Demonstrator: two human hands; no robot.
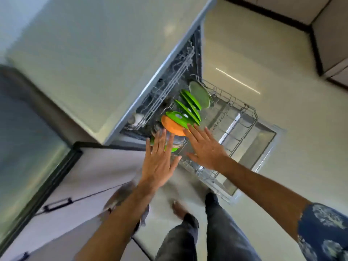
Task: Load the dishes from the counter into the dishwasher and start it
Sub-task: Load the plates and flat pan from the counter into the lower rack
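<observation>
Where counter (75, 63) overhangs; tiled floor (263, 53).

Legible text, labels, brands, numbers, signs: none; every visible surface is blank or too blurred to read.

sleeve (323, 234): short, navy, pale floral print | trousers (216, 228): dark grey | foot (178, 207): bare | forearms: bare
</observation>
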